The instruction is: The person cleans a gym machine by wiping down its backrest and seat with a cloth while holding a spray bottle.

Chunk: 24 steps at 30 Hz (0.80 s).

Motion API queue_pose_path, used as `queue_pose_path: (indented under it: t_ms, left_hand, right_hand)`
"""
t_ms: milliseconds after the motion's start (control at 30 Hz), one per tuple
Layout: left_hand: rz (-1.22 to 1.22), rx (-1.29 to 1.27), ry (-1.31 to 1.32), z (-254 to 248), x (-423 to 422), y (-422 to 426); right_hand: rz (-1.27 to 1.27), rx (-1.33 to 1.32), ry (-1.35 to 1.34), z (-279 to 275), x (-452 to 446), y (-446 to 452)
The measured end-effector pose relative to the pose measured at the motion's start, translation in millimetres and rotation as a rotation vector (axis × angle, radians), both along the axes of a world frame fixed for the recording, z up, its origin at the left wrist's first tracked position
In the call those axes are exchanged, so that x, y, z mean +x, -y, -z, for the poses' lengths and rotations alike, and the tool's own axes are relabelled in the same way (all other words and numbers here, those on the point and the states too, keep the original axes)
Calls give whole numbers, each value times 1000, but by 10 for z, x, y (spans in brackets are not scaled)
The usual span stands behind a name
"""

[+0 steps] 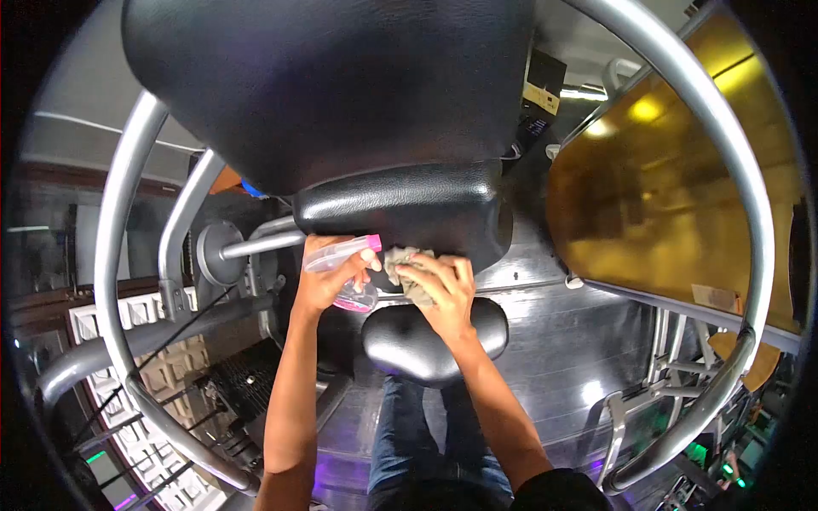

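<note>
My left hand (328, 277) is closed around a clear spray bottle (358, 298) with a pink nozzle tip, which points to the right. Just right of it, my right hand (439, 285) holds a crumpled greyish cloth (417, 288) near the lower edge of a black padded seat (400, 200). The fingers lie bent over the cloth. Below my hands is a smaller black pad (434, 341). A large black backrest (341, 77) fills the top of the view.
Curved grey metal bars (115, 221) arch round both sides. A gold reflective panel (673, 196) stands at the right, with metal frames below it. A round metal disc (221, 253) and a dark weight stack (247, 383) are on the left.
</note>
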<state>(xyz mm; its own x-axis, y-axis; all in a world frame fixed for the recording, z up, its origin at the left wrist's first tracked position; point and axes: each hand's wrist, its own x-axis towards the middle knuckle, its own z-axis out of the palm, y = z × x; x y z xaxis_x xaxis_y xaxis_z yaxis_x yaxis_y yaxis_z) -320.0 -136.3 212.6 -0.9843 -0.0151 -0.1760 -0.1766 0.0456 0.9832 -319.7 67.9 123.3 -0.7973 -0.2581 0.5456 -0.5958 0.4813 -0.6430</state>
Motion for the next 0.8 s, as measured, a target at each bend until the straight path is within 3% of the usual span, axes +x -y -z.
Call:
queue_pose_path:
  t_ms: [167, 367, 500, 600, 800]
  left_hand:
    - [-16, 79, -73, 103, 21, 17]
    - [-29, 2, -28, 75, 17, 19]
    - [-30, -15, -27, 83, 24, 10]
    - [-50, -2, -52, 113, 29, -7]
    - [-50, 29, -88, 148, 27, 14]
  right_hand:
    - [22, 73, 94, 317, 179, -236]
    - [147, 45, 41, -136, -56, -304]
    - [225, -150, -53, -536, -324, -171]
    - [228, -205, -15, -432, -225, -149]
    - [191, -46, 104, 180, 105, -364]
